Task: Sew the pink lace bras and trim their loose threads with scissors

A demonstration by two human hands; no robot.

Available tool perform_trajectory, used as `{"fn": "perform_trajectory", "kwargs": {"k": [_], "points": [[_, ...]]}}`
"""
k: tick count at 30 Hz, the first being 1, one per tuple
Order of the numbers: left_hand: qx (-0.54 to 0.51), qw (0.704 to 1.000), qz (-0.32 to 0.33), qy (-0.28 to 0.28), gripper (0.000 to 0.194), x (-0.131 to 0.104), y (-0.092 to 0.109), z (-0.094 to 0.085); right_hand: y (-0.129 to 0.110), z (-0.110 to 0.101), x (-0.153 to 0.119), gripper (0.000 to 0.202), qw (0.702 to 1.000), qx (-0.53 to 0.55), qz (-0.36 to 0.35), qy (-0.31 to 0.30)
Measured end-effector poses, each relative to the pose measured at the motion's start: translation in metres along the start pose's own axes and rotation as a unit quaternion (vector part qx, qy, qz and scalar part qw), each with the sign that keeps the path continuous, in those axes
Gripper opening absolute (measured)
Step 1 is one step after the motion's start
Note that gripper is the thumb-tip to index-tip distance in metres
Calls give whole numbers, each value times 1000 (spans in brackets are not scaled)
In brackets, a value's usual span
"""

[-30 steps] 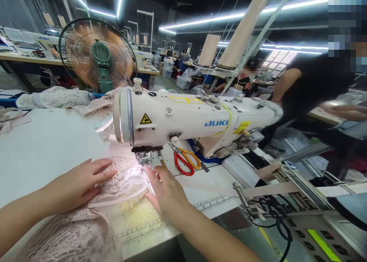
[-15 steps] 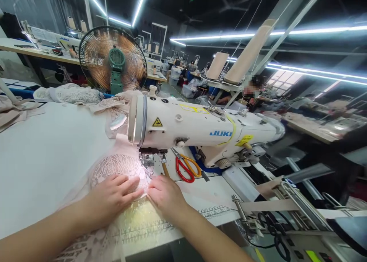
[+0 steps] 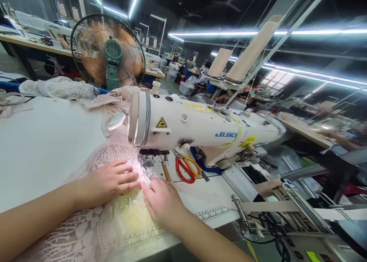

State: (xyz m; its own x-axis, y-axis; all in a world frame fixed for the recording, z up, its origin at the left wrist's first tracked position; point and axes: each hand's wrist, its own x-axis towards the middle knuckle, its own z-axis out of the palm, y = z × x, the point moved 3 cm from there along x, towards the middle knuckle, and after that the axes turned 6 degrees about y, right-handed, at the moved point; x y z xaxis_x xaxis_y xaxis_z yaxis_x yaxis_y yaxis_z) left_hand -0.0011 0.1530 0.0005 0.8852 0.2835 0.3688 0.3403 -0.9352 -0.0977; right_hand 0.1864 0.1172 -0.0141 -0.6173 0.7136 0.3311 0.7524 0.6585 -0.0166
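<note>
A white JUKI sewing machine [image 3: 183, 124] stands across the table, its lamp lighting the needle area. Pale pink lace fabric [image 3: 111, 155] lies under the needle and drapes toward me over the table's front. My left hand [image 3: 111, 179] rests flat on the lace, fingers spread, left of the needle. Close to the presser foot, my right hand [image 3: 162, 199] pinches the fabric's edge between thumb and fingers. Scissors with one red and one orange handle [image 3: 187, 168] lie behind my right hand on the machine bed. The needle tip itself is lost in glare.
A ruler strip [image 3: 212, 213] runs along the table's front edge. At the back stands a large fan [image 3: 113, 57]. Thread cones [image 3: 220, 63] rise behind the machine. Metal rollers guiding a beige band [image 3: 269, 206] sit at right. More lace [image 3: 69, 88] is heaped at the table's back edge.
The lace under my hands has shifted, with more of it showing at lower left. My left hand has moved slightly left and up. The camera view has tilted a little.
</note>
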Motion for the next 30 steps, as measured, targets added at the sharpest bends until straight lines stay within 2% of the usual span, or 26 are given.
{"fn": "perform_trajectory", "kwargs": {"k": [6, 14, 22, 26, 30], "points": [[3, 1000, 13, -21, 40, 3, -14, -1, -5, -9, 18, 45, 985, -12, 42, -166], [-2, 999, 17, -30, 40, 4, -38, 5, -9, -16, 38, 58, 964, -39, 90, -247], [9, 999, 12, -36, 41, 12, -55, 1, -6, -16, 40, 61, 960, -38, 103, -258], [-9, 999, -33, -31, 44, 12, -65, 2, -5, -12, 37, 61, 966, -37, 92, -240], [6, 997, -57, -52, 45, 14, -71, 0, -5, -8, 35, 60, 972, -27, 94, -214]]}}
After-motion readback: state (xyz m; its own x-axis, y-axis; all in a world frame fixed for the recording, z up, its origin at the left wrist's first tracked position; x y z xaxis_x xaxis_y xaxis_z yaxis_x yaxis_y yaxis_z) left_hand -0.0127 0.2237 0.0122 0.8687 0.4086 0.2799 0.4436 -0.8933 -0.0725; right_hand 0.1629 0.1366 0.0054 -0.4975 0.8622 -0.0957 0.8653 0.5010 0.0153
